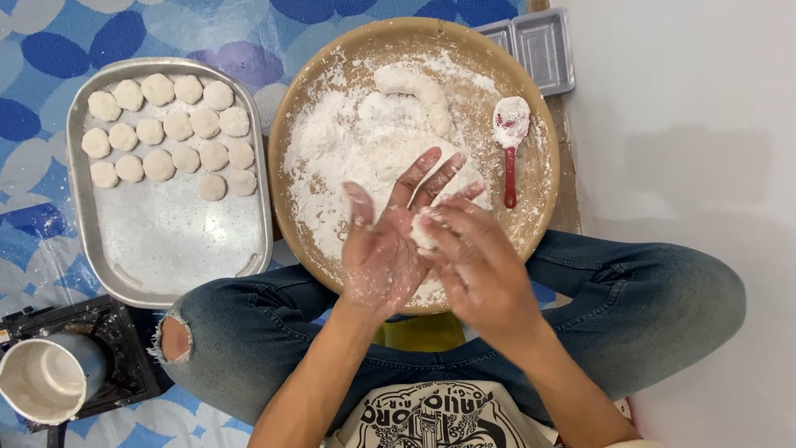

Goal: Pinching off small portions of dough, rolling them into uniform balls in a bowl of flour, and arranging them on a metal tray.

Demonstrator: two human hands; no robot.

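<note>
The small white lump of dough (pixel 424 228) lies on the open, floured left hand (pixel 383 249), at the base of its fingers (pixel 431 170), which point away toward the bowl. The right hand (pixel 481 265) lies over it, fingers curled onto the lump. Beyond, one round tan bowl (pixel 286 141) holds flour, one dough roll (pixel 419 87) and one red-handled spoon (pixel 509 141); left, one metal tray (pixel 166 249) carries seventeen flattened dough discs (pixel 170 124)

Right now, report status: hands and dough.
Left hand open, palm up under dough piece. Right hand pressing it. Floured round tray below, nothing blocking.
</note>
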